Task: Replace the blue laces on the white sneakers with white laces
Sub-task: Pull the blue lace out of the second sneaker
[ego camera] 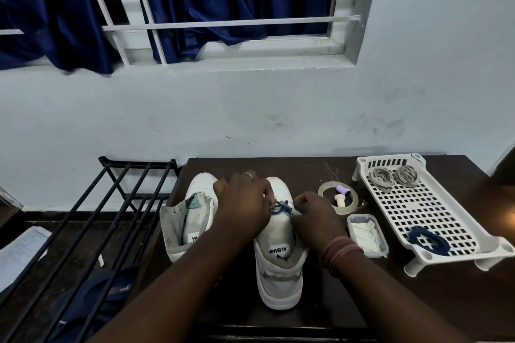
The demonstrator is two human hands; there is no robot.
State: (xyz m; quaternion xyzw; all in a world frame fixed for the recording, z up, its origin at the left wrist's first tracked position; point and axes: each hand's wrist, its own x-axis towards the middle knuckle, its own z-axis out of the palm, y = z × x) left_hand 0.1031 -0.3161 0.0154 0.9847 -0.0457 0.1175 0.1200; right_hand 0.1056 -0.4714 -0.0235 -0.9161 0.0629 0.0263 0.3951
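Both hands at work over the right sneaker (280, 248), low centre of the frame, on a dark table (320, 312). Left hand (242, 205) curled over the vamp, right hand (316, 216) just beside it, each grip pinching a strand of the blue lace (282, 207) bunched between them at the eyelets. Left sneaker (189, 217), close by toward the left, already bare of lace, tongue showing. At right, a white tray (423, 211) holding two coiled pale laces (393, 175) at its far end and a coiled blue lace (427, 239) at its near end. Between shoe and tray, a tape ring (338, 198) with small spools inside, and a small tub (367, 235) of white material.

Step in hand, by the look of it: drawing the last blue lace out of the second shoe. Next move likely calls for pulling the remaining strands free through the lower eyelets, setting the lace on the tray, then reaching to the far end for a pale lace to thread.
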